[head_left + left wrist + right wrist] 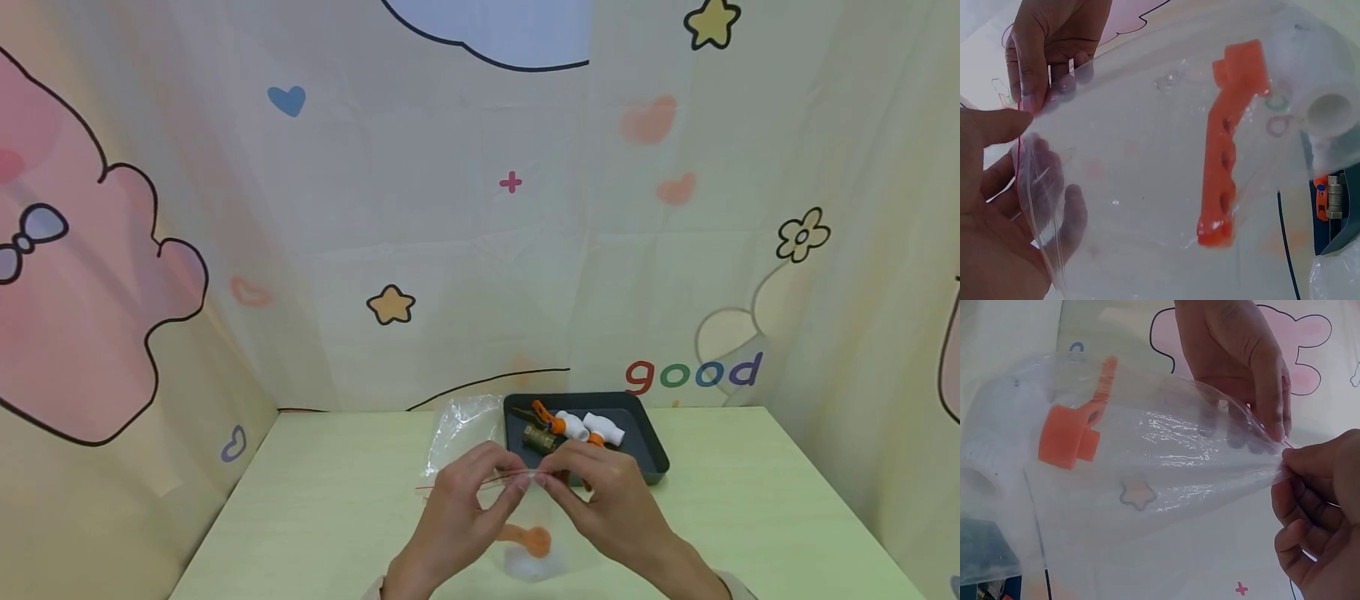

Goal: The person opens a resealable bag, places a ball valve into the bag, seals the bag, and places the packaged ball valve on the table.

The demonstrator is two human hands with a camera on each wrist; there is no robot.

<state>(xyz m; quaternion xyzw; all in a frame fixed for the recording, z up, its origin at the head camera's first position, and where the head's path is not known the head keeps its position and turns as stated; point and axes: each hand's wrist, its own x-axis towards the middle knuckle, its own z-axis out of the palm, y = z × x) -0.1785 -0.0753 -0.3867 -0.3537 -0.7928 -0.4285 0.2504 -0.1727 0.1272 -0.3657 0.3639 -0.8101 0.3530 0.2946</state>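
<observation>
A clear zip bag (1141, 150) with a red line along its mouth hangs between my two hands. Inside lie an orange valve handle (1217, 150) and a white plastic pipe fitting (1330, 115), the fitting blurred by the film. My left hand (468, 504) pinches the bag's mouth between thumb and fingers. Right beside it, my right hand (611, 500) pinches the same edge, with the fingertips of both hands almost meeting. Through the film, some fingers of both hands show behind the bag in the wrist views.
Behind the hands stands a dark tray (654, 458) holding white valves with orange handles (603, 429) and a brass-coloured fitting (540, 439). Another clear bag (461, 433) with a red line lies left of the tray. A printed curtain (450, 208) closes off the table's back.
</observation>
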